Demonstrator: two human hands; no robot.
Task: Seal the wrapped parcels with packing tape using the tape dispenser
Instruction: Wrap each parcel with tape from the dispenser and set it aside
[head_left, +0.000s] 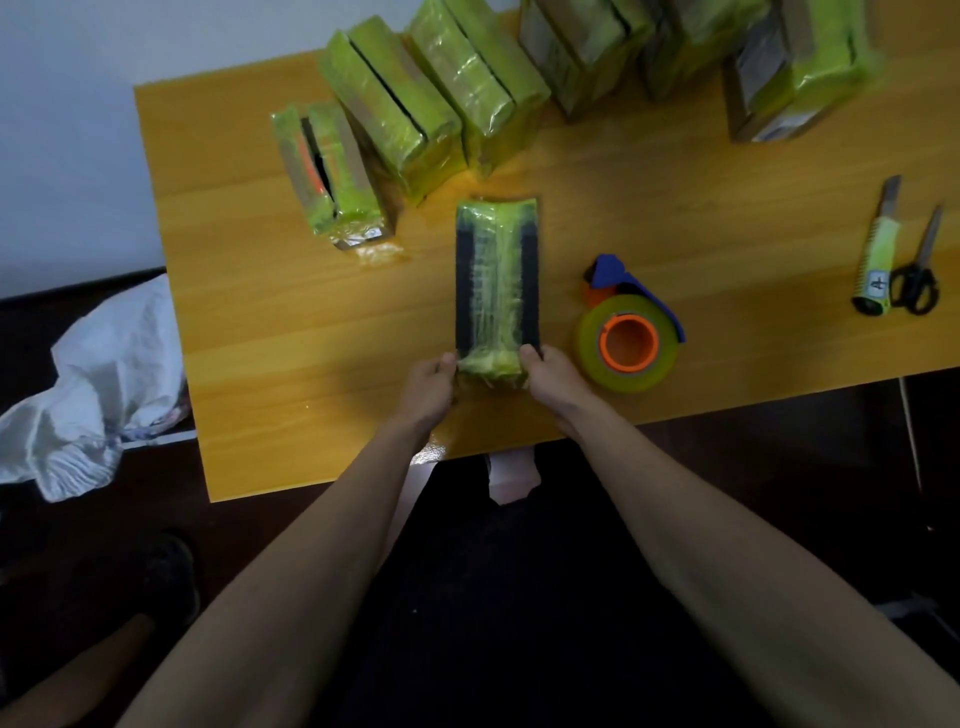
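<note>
Open surface (291, 332): 9 o'clock of held parcel (496, 280).
Obstacle, 3 o'clock: tape dispenser (626, 327), just beside.
Obstacle, 12 o'clock: parcel row (467, 88).
Far right: knife (878, 249), scissors (919, 270).

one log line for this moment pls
step: pressing tape on parcel | left hand: grips near end | right hand: grips near end | tape dispenser: idle on table

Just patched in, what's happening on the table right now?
A person holds the near end of a dark flat parcel wrapped in yellow-green tape, left hand and right hand pinching its two corners on the orange wooden table. The blue tape dispenser with its yellow-green roll sits untouched just right of it. More yellow-green wrapped parcels line the far edge; a utility knife and black scissors lie far right.
</note>
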